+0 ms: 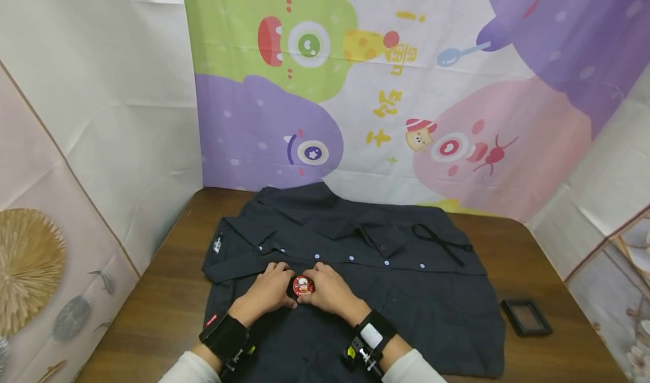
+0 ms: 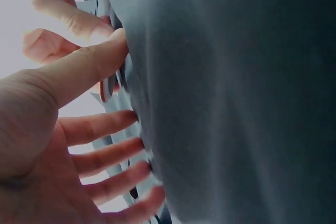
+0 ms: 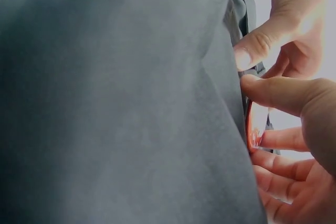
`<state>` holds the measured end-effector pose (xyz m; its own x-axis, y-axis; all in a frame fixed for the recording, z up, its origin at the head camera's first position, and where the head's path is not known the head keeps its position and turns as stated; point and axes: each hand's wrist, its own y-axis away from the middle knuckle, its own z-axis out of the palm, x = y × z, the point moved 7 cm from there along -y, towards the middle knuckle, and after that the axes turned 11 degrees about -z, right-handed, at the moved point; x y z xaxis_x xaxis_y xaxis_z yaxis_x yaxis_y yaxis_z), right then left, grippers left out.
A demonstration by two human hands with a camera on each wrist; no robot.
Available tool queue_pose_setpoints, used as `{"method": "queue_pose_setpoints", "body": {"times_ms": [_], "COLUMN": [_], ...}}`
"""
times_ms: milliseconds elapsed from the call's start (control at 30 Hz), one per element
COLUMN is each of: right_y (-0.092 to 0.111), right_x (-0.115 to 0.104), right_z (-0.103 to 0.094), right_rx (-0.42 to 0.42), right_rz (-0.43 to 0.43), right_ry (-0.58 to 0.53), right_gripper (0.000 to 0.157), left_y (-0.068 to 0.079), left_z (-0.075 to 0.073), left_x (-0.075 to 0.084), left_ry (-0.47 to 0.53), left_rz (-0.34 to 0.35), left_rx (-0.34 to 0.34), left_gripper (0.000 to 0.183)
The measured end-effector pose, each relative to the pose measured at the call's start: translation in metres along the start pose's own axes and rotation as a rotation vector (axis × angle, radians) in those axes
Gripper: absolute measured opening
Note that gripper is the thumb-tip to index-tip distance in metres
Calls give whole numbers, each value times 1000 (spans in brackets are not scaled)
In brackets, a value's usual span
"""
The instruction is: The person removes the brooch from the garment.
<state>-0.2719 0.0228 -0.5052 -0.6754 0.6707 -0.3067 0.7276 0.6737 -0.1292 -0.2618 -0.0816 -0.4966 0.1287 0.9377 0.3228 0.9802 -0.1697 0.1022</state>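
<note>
A round red badge with a white cartoon figure lies against the front of a dark button-up shirt, spread flat on the table. My right hand holds the badge by its edge, thumb on the near side and index finger on the far side. In the right wrist view, the badge shows nearly edge-on between them. My left hand is just left of the badge, its thumb close to the right thumb. The left fingertips rest spread on the cloth. The badge's back is hidden.
A small black square frame lies on the brown wooden table, right of the shirt. A thin black cord is looped on the shirt's upper right. A cartoon-print cloth hangs behind the table; pale panels stand at both sides.
</note>
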Motion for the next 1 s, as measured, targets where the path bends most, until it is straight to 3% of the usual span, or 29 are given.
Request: {"method": "queue_pose_setpoints", "body": {"times_ms": [167,333,633,1000], "right_y": [-1,-2,-2,0], "right_x": [3,3,0,3], "right_z": [-3,-6,-3,-3], "right_rx": [11,29,37,31], "right_rz": [-3,-23,-46,-24], "right_ry": [-15,-14,-7,-55], "right_gripper": [50,49,49,49], "left_y": [-4,-9,-4,-4], "left_z": [1,-1,0,0], "left_x": [1,2,-2,-1], "left_ry": [5,-19,-30,-14], "left_rz": [-53,-58,-67,-76], "left_rx": [-34,-51,-73,-95], "left_gripper": [63,63,63,61]}}
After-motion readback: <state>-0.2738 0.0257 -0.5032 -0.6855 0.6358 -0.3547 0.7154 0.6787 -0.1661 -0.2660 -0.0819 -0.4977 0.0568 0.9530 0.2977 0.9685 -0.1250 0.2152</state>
